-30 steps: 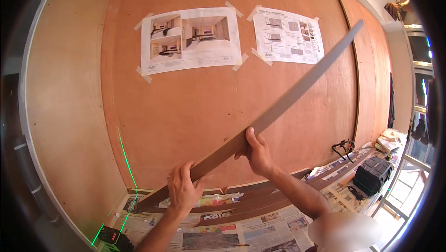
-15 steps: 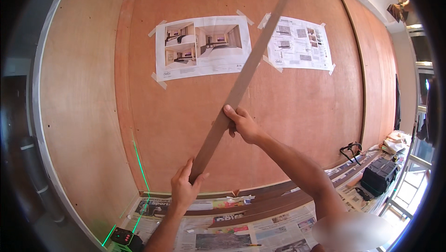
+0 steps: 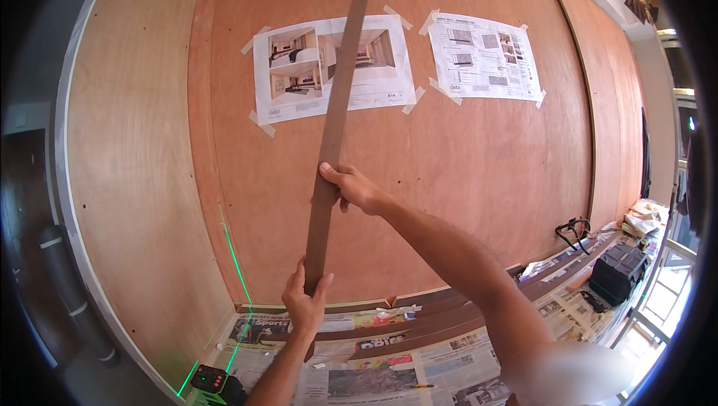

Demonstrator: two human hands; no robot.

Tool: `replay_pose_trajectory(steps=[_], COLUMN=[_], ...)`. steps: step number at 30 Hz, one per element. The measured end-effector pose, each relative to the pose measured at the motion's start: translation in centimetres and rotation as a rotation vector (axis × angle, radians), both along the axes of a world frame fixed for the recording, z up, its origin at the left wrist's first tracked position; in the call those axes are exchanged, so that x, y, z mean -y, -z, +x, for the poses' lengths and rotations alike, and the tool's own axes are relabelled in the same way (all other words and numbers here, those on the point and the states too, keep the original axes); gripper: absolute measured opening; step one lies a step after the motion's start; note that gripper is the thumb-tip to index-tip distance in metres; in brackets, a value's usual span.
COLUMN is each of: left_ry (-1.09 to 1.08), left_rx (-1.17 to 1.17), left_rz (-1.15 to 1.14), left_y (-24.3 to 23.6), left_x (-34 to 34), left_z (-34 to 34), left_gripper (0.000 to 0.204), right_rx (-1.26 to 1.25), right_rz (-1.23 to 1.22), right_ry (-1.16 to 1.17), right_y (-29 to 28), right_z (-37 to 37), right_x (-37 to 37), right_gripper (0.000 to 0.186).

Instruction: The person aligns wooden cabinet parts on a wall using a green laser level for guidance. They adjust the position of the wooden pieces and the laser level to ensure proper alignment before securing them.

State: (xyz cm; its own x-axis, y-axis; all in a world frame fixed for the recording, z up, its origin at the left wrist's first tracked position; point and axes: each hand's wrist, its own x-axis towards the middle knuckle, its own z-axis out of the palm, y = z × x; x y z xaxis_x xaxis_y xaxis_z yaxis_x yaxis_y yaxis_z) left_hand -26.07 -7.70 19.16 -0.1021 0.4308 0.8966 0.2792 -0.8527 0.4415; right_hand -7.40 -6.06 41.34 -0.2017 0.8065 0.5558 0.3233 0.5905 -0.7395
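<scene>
Your right hand (image 3: 350, 188) – grip pressed on the long, flat, brown wood-toned strip (image 3: 336, 125), thumb laid on its near face, fingers curled behind the right edge. Your left hand (image 3: 305, 301) lower down, grip around the same strip, fingers at its left edge, thumb at its right. Strip stands steeply in front of you, top leaning a little right and running out of view; cannot tell whether it touches the wall. It crosses in front of a white printed sheet with colour room pictures (image 3: 292, 99), taped at its corners to the reddish-brown plywood wall (image 3: 464, 174). A second white printed sheet (image 3: 486, 62) is taped up to the right of it.

Pale plywood side panel (image 3: 142, 144) to your left, bright green laser line (image 3: 238, 260) near the corner. Black boxy laser unit with red buttons (image 3: 213, 382) at lower left. Below your hands – spread newspaper sheets (image 3: 374, 382), long brown boards (image 3: 426, 340) lying across them, a slim yellow-and-black pencil (image 3: 422, 386) on top. Far right, a black ridged plastic case (image 3: 619, 271).
</scene>
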Motion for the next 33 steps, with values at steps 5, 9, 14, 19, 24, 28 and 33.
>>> replay_pose_trajectory(steps=[5,9,14,19,24,28,33], left_ry=[-0.042,-0.079,-0.076,-0.101,0.013,-0.034,0.087], left_rx=[0.041,0.046,0.061,0.059,0.154,0.086,0.125], left_rz=[-0.034,-0.009,-0.035,-0.038,-0.022,-0.077,-0.117], left_y=[0.1,1.1,2.2,3.9,1.9,2.9,4.5], left_x=[-0.6,-1.2,-1.0,-2.0,-3.6,-5.6,-6.4], left_z=[-0.6,-1.5,-1.7,-2.3,-0.7,0.6,3.7], left_gripper=[0.06,0.06,0.061,0.061,0.057,0.053,0.054], right_rx=[0.021,0.031,0.066,0.033,0.028,0.113,0.009], right_rz=[0.003,-0.023,-0.052,-0.04,0.072,-0.025,-0.415], right_ry=[-0.003,0.002,0.022,0.057,0.081,0.073,-0.145], right_y=[-0.2,0.4,1.5,2.8,1.3,2.0,5.2], right_z=[-1.4,-3.1,-3.7,-5.5,-5.5,-4.5,3.1], right_x=[-1.8,-1.5,-2.8,-4.2,-7.2,-8.5,-11.7], right_gripper=[0.065,0.062,0.066,0.073,0.09,0.085,0.08])
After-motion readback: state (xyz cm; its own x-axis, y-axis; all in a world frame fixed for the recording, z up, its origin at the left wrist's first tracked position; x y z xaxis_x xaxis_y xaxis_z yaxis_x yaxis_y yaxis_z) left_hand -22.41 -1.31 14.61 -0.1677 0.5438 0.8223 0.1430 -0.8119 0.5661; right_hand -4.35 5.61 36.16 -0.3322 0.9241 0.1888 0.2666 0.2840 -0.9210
